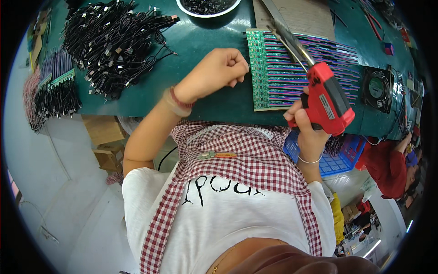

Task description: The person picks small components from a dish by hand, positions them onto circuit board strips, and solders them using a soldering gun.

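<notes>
Right hand [306, 122] wrapped tight around the grip of a red soldering gun [327, 98], its long metal tip angled far-left over a green circuit board panel [262, 68]. The panel lies flat on the green bench [210, 41], just right of centre, with rows of purple and pink wires [315, 59] fanning off to its right.

Left hand [218, 71] curled into a loose fist, holding nothing visible, knuckles resting at the panel's left edge.

Far left: a large heap of black cables [114, 41]; a smaller bundled lot [52, 93] at the bench's left end. White bowl [207, 7] of dark small parts at the far edge. Small black fan [378, 87] right of the wires. Blue plastic basket [340, 157] below the bench's near edge, under the right hand. Another person in a red top [388, 166] at lower right.
</notes>
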{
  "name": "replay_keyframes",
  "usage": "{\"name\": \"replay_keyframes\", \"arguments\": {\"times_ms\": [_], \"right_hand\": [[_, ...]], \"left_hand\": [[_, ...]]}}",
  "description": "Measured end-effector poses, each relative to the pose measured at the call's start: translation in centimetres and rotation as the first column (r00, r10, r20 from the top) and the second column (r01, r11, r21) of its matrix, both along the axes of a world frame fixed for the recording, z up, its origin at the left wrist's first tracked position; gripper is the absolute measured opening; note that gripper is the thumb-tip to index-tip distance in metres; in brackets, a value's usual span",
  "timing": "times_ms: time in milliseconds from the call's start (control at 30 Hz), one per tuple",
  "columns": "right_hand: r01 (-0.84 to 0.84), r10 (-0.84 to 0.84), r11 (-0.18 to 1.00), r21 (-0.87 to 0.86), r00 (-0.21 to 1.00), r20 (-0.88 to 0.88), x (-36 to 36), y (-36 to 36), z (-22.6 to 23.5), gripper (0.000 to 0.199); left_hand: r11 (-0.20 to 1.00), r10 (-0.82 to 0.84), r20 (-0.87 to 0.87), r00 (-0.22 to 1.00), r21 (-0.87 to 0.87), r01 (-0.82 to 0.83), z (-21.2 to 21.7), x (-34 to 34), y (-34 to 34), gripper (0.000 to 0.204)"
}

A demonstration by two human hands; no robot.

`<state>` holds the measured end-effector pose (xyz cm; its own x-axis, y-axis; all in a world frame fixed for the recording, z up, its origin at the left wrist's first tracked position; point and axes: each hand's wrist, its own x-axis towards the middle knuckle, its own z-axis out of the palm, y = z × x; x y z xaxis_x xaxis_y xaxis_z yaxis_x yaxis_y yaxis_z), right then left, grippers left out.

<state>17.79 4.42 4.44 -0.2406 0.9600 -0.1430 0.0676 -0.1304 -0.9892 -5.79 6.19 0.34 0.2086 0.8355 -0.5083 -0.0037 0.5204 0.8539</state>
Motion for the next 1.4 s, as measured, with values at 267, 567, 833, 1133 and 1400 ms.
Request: {"name": "replay_keyframes", "arguments": {"times_ms": [267,567,833,1133,1400], "right_hand": [[-0.025,0.029,0.999,-0.042,0.996,0.087,5.5,-2.3,-3.0,0.038],[-0.058,0.058,0.998,-0.008,0.992,0.110,6.2,-3.1,-4.3,0.034],[-0.040,0.042,0.998,-0.043,0.997,0.062,5.9,-3.3,-4.3,0.029],[-0.057,0.063,0.996,-0.076,0.994,0.084,6.1,-3.7,-4.2,0.023],[-0.009,0.009,0.994,-0.108,1.000,-0.001,5.2,-3.3,-3.3,0.037]], "left_hand": [[0.989,-0.143,0.014,0.990,-0.029,0.144,-1.3,-0.8,2.2,0.015],[0.976,-0.214,-0.009,0.977,-0.043,0.213,-1.4,-1.2,3.0,0.017],[0.980,-0.196,0.017,0.981,-0.038,0.196,-1.5,-1.2,2.8,0.017],[0.982,-0.189,0.004,0.982,-0.027,0.189,-1.5,-1.1,2.9,0.016],[0.981,-0.194,0.019,0.981,-0.027,0.194,-1.6,-1.2,2.8,0.015]]}}
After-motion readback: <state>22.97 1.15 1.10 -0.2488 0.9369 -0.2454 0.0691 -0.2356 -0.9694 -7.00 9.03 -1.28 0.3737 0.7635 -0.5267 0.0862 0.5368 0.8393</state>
